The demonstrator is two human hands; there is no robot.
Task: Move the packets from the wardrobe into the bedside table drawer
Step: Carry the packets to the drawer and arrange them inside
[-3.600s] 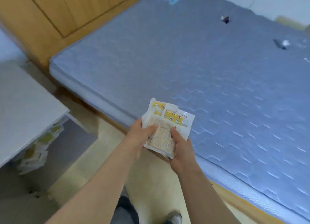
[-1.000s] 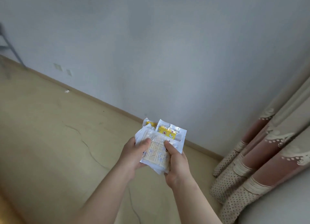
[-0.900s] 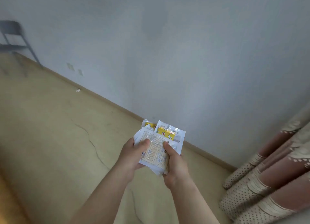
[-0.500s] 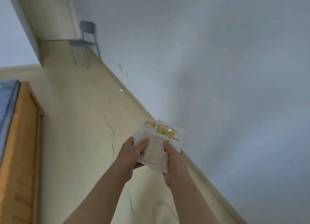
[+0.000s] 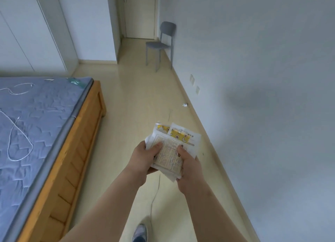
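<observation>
A stack of white packets [image 5: 170, 151] with yellow print and a printed label on top is held in front of me at waist height. My left hand [image 5: 143, 158] grips its left edge, thumb on top. My right hand [image 5: 188, 167] grips the right edge, thumb pressed on the label. White wardrobe doors [image 5: 32, 30] stand at the far left, behind the bed. No bedside table or drawer is in view.
A bed with a blue mattress [image 5: 27, 133] and wooden frame [image 5: 72, 160] fills the left; a white cable [image 5: 16, 133] lies on it. A grey chair [image 5: 161, 44] stands by the right wall near a door [image 5: 139, 11]. Pale floor runs between bed and wall.
My view has swung left from the bare wall and curtain to the aisle beside the bed. Both hands keep the same hold on the packets.
</observation>
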